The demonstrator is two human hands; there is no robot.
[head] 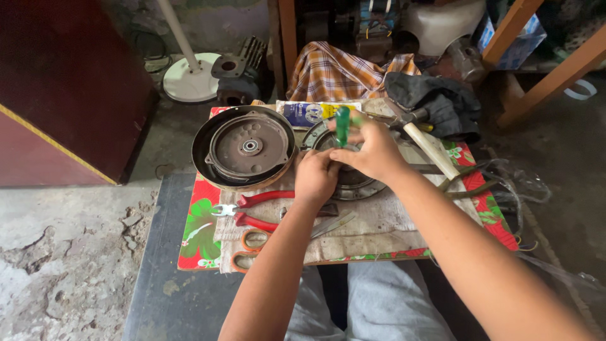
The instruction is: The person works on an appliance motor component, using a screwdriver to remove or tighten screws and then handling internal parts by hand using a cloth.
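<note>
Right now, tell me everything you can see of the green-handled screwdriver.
The green-handled screwdriver stands nearly upright over the round metal motor part. Its handle looks like translucent green plastic. The right hand grips it below the handle top; the left hand sits beside it at the base. The shaft and tip are hidden behind the hands.

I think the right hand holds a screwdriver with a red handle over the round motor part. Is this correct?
Not quite: in the head view, the right hand holds a screwdriver with a green handle, not red, over the round motor part.
</note>
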